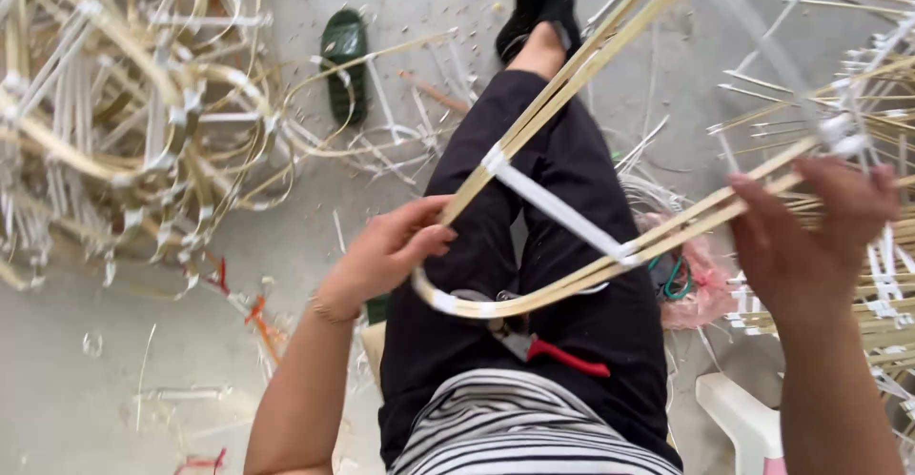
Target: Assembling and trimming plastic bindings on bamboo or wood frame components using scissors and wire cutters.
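A: Surroundings, item by item?

B: Concrete floor (76,380), littered with offcuts. Large heap of finished frames (124,103) at upper left. Green sandal (344,60) lying on the floor beyond the left knee. Second stack of frames (877,275) at right, close behind the right hand. Red-handled cutters (548,349) resting in the lap, under the work. Pink bag (701,289) beside the right thigh. White plastic stool (743,423), lower right corner.

A: The piece in hand?

B: Bamboo strip frame (534,151): pale yellow strips bent into a narrow loop, bend toward the lap, long ends running up and right past the foot. White tape crossbar (558,210) spans the two sides, with white bindings at the joints. It is held above the thighs.

A: Hands?

B: Left hand (386,251): fingers curled loosely round the strip near the bend. Right hand (810,232): closed about the lower strips where they meet the right stack.

A: Room?

B: Open floor at lower left; crowded at right and upper left.
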